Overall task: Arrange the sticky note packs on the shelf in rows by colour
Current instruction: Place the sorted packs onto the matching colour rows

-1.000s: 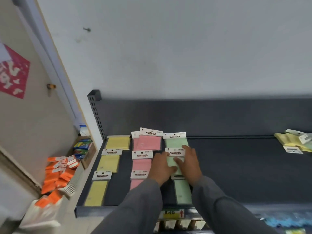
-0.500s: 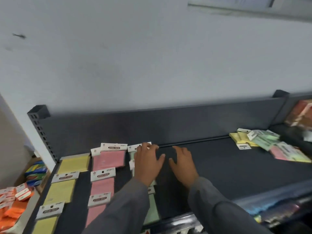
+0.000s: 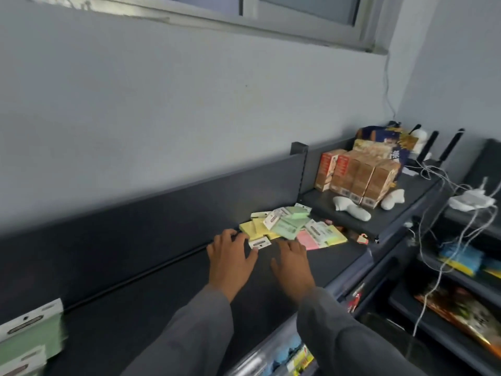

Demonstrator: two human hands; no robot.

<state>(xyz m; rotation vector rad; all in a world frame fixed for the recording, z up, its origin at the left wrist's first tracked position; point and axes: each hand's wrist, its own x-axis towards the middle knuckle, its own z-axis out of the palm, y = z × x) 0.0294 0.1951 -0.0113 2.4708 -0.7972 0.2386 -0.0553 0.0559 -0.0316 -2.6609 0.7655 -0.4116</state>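
A loose pile of sticky note packs [image 3: 291, 227] lies at the right end of the dark shelf [image 3: 162, 289]: yellow ones at the left, green on top, a pink one [image 3: 307, 238] at the front. My left hand [image 3: 230, 256] and my right hand [image 3: 292, 263] hover side by side just in front of the pile, fingers spread, holding nothing. A white header card [image 3: 259, 243] shows between them. Green packs [image 3: 29, 340] of the sorted rows sit at the far left edge.
Behind the shelf's right post stand brown cartons [image 3: 357, 180] and white objects [image 3: 352, 208] on a neighbouring shelf. White cables and an adapter [image 3: 470, 200] hang at the right. Lower shelves [image 3: 461, 308] at the right hold coloured goods.
My view and both hands have swung right, from the sorted yellow, pink and green rows across the bare shelf to the mixed pile. Both hands stay free of packs.
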